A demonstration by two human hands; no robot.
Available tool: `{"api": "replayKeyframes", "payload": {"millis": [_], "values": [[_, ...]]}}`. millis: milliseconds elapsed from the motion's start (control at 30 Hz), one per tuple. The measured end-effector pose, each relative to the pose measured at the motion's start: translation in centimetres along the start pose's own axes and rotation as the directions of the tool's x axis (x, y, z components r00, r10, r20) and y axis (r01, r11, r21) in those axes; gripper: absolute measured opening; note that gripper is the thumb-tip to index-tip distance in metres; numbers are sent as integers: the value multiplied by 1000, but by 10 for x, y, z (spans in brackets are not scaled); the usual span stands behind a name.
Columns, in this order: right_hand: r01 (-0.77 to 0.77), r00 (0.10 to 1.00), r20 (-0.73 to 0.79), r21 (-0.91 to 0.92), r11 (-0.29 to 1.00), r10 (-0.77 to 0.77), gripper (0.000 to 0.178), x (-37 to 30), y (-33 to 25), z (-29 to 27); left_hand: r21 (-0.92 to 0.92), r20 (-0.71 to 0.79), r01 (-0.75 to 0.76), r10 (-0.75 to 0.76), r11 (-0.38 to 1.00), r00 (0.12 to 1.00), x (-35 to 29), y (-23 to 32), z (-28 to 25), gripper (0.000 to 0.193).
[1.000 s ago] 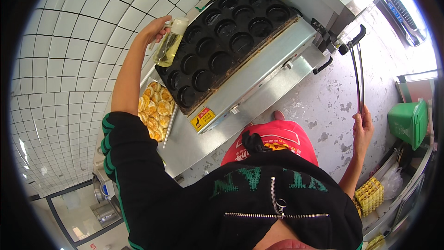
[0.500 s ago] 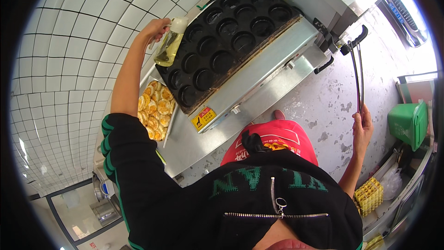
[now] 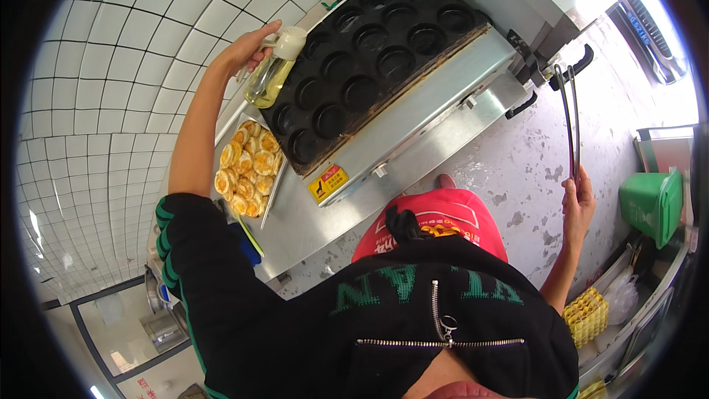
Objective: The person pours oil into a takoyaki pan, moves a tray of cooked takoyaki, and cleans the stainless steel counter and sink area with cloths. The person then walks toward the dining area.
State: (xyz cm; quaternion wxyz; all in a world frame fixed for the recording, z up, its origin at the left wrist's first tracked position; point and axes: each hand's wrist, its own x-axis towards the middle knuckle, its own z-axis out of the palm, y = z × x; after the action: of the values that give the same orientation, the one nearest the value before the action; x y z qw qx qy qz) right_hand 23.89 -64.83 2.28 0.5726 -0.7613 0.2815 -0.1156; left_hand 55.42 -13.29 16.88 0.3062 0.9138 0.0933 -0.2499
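My left hand [image 3: 249,52] is closed round the handle of a clear oil bottle [image 3: 270,80] with a cream-coloured lid and yellow oil inside. The bottle leans over the left edge of a black griddle [image 3: 367,63] full of round wells, with its lid end over the plate. Whether oil is pouring out cannot be made out. Just below the bottle, browned round cakes [image 3: 251,166] lie piled on a tray. Away from the griddle, at the right, my right hand [image 3: 579,199] grips long dark tongs [image 3: 572,122], their tips pointing away from me.
The griddle stands on a steel counter [image 3: 281,251] beside a white tiled wall [image 3: 155,66]. Black handles [image 3: 521,107] jut out at its right end. A green bin [image 3: 650,203] and yellow trays [image 3: 587,318] are at the right. A blue object [image 3: 247,242] shows by my left sleeve.
The oil bottle has tipped a little more, its base swinging slightly left and its lid toward the griddle. My left arm has shifted slightly, uncovering the blue object. My right hand keeps its hold.
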Motion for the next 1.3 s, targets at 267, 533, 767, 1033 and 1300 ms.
{"api": "replayKeyframes", "payload": {"millis": [267,533,767,1033,1300], "values": [[57,995,78,18,998,-58,39,-5,-7,15,47,60,72,-74,996,995,-42,-25,11,37],[88,990,105,41,995,-92,39,-11,-11,25,87,38,11,-14,996,999,-55,-47,6,33],[116,984,131,37,993,-120,38,-12,-11,32,-1,73,76,-76,997,994,-68,-49,5,36],[127,982,133,45,991,-132,39,-12,-7,37,11,14,75,-75,997,997,-68,-56,-1,37],[103,984,143,35,994,-107,39,-15,-5,35,81,68,43,-48,996,997,-64,-52,-1,36]]}}
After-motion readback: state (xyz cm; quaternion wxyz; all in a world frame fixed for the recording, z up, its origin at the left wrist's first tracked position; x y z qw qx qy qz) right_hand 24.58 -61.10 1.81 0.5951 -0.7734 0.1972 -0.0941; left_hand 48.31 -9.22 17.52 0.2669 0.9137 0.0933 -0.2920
